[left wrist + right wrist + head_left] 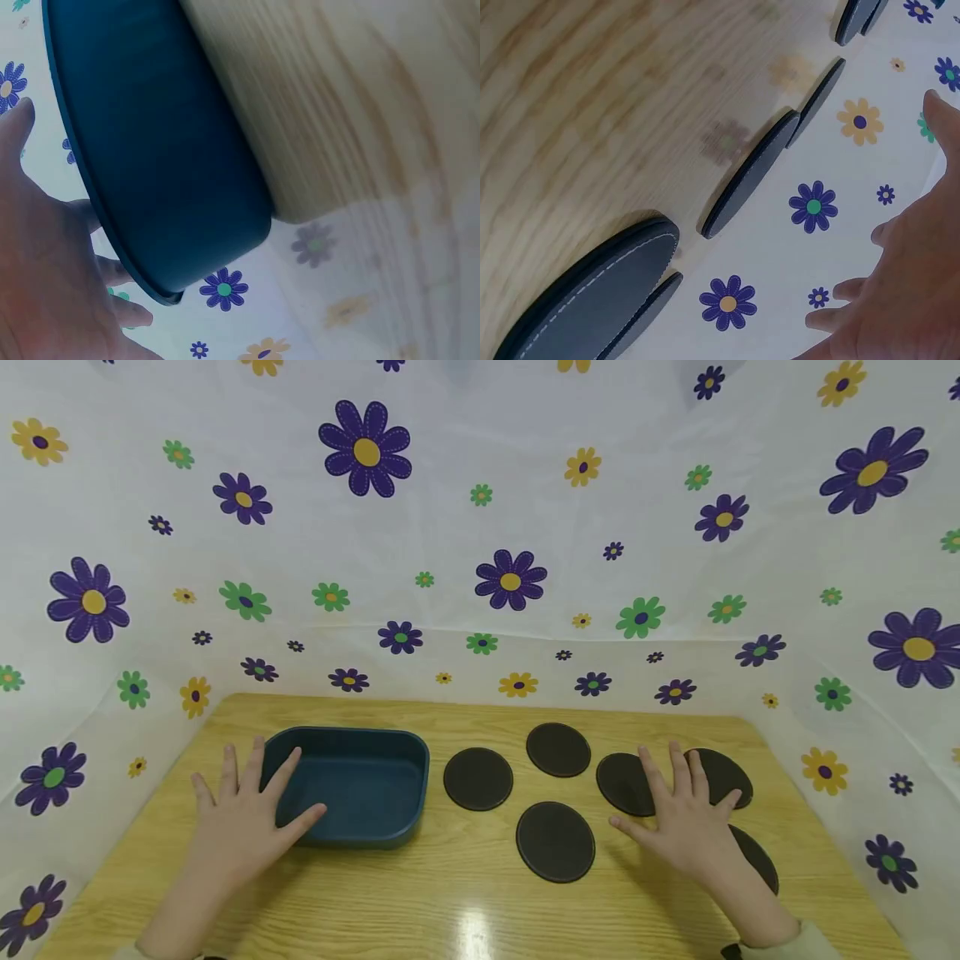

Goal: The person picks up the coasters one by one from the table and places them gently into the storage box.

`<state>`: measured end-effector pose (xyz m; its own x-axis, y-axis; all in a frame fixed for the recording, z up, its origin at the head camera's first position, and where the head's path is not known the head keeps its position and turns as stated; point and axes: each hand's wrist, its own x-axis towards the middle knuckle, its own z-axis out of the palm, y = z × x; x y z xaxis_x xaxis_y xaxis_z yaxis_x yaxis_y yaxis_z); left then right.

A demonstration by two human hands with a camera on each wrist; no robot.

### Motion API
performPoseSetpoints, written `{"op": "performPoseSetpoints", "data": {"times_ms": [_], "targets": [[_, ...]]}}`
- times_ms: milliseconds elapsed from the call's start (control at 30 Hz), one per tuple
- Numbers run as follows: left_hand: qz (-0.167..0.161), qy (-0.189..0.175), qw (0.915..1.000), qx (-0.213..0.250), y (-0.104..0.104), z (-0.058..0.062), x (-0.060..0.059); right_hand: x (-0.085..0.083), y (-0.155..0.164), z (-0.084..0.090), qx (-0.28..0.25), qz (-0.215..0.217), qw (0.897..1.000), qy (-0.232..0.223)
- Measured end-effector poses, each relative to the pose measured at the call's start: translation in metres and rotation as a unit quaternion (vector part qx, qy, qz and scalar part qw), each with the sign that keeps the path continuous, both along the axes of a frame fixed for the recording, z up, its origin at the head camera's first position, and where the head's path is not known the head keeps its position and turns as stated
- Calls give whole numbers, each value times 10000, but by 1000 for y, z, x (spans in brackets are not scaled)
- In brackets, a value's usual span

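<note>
left hand is flat w/ fingers spread, touching the near-left rim of the blue tray on the desk. right hand also flat & spread, lying over black round coasters; other coasters are just left of it.

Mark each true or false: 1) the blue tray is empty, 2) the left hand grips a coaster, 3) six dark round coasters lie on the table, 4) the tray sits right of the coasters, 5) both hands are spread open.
1) True: the blue tray holds nothing.
2) False: the left hand lies flat, fingers at the tray's edge, holding nothing.
3) True: six coasters show, some partly under the right hand.
4) False: the tray sits left of them on the table.
5) True: fingers straight on both.
</note>
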<state>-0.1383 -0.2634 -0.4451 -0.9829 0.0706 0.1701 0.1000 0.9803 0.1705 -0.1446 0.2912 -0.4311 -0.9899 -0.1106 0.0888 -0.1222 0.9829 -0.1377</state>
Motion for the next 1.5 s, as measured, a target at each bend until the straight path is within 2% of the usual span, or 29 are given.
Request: {"op": "performPoseSetpoints", "data": {"times_ms": [367, 733, 1100, 1300, 1500], "targets": [[-68, 109, 9998, 134, -11, -6, -2, -8, 14, 5, 82, -55, 10000, -5], [-120, 374, 9992, -81, -26, -13, -5, -18, 46, -1, 76, -37, 9990, 429], [-650, 646, 9954, -290, -42, -18, -11, -29, 79, -9, 164, 116, 9955, 928], [-939, 572, 9931, -400, -41, -17, -12, -38, 94, -13, 236, 23, 9974, 674], [-1056, 481, 9926, -362, -41, -19, -14, -47, 108, -18, 184, -105, 9994, 290]]}}
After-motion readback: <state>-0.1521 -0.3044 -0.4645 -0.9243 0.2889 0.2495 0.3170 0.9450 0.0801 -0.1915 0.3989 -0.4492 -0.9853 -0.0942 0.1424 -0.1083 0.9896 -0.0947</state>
